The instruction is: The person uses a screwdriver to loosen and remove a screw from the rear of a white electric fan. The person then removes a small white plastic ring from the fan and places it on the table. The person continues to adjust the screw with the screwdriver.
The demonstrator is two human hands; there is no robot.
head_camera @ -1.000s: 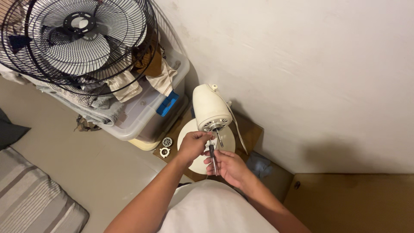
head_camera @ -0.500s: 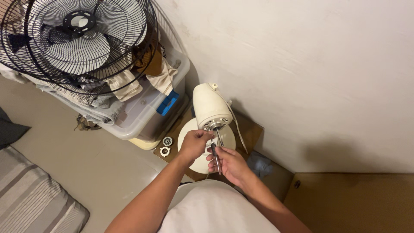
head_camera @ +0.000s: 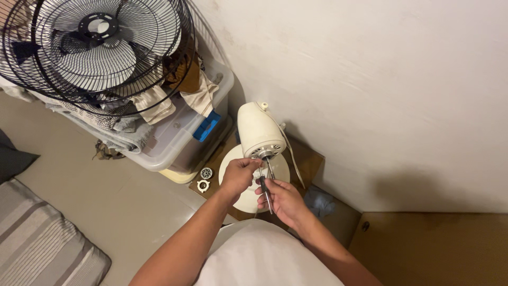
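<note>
Left hand pinches closed at the front of the cream fan motor, fingertips on the metal shaft just under the housing. Right hand is wrapped shut around a dark-handled screwdriver, its tip pointing up at the shaft, just beside the left fingers. Motor stands on its round base against the wall; two small round fan nuts lie left of the base, black fan grille well apart on the storage bin.

Open floor leftward; wall close behind, storage bin and perhaps loose fan nuts crowding the left.
</note>
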